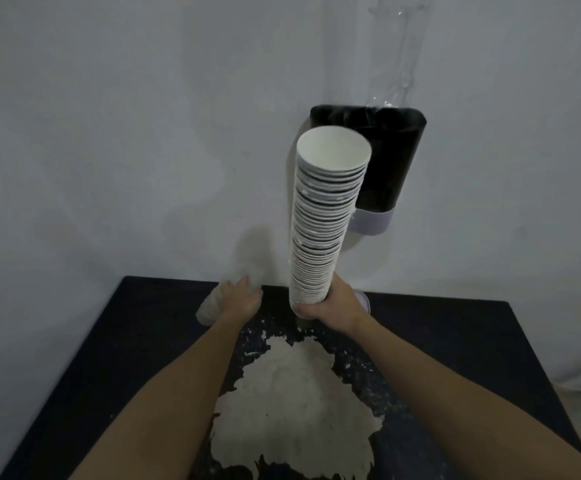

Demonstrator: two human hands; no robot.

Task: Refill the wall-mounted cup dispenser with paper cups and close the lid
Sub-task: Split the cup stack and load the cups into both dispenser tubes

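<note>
A tall stack of white paper cups (323,216) stands upright with its open mouth toward me, gripped at the bottom by my right hand (330,306). Behind it on the wall hangs the dark cup dispenser (396,161) with a pale lilac base band (374,221). Its top looks open, and a clear plastic piece (400,57) rises above it along the wall. My left hand (239,297) holds a crumpled clear plastic sleeve (213,306) at the table's far edge, blurred.
A dark table (455,358) with a large worn whitish patch (292,403) lies under my arms. A small lilac object (363,301) peeks out behind my right hand. The white wall (109,133) stands right behind the table.
</note>
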